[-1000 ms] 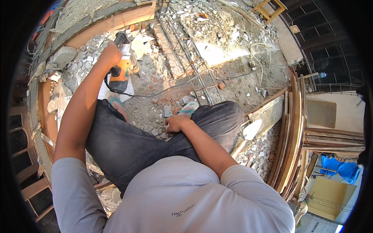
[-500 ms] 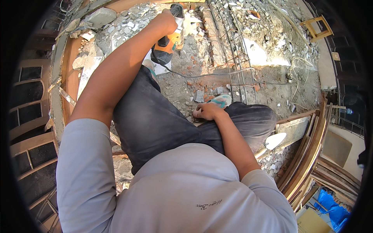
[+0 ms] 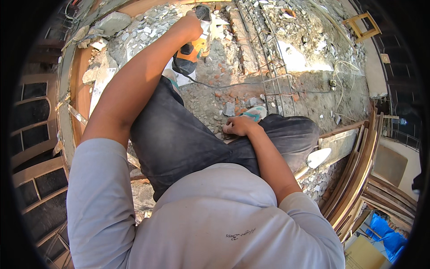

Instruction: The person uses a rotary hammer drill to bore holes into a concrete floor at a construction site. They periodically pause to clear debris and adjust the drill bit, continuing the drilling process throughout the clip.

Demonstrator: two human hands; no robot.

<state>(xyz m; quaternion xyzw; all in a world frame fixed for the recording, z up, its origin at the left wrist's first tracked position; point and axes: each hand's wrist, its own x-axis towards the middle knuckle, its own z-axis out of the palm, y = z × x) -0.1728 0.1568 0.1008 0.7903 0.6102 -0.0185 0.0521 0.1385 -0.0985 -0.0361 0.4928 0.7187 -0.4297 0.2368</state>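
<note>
At the upper middle, my left hand (image 3: pixel 191 28) is closed on a corded power tool (image 3: pixel 195 48) with an orange and black body. The tool's front end is partly hidden by the hand. A dark cord runs from its near black end across the ground to the right. My right hand (image 3: pixel 241 126) lies low beside my right foot, fingers loosely bent and partly spread, with no tool visible in it. A light sandal (image 3: pixel 257 113) with a teal strap is just beyond that hand. I sit with both legs bent in dark trousers.
Rebar frames (image 3: pixel 271 62) stretch over rubble and broken brick. A trowel (image 3: pixel 319 158) lies right of my knee, near stacked wooden planks (image 3: pixel 354 179). A concrete lump (image 3: pixel 114 23) sits far left; a small wooden frame (image 3: pixel 365 27) stands far right. Blue sheeting (image 3: pixel 387 237) shows lower right.
The view has shifted very slightly. Both hands and the power tool keep nearly the same places.
</note>
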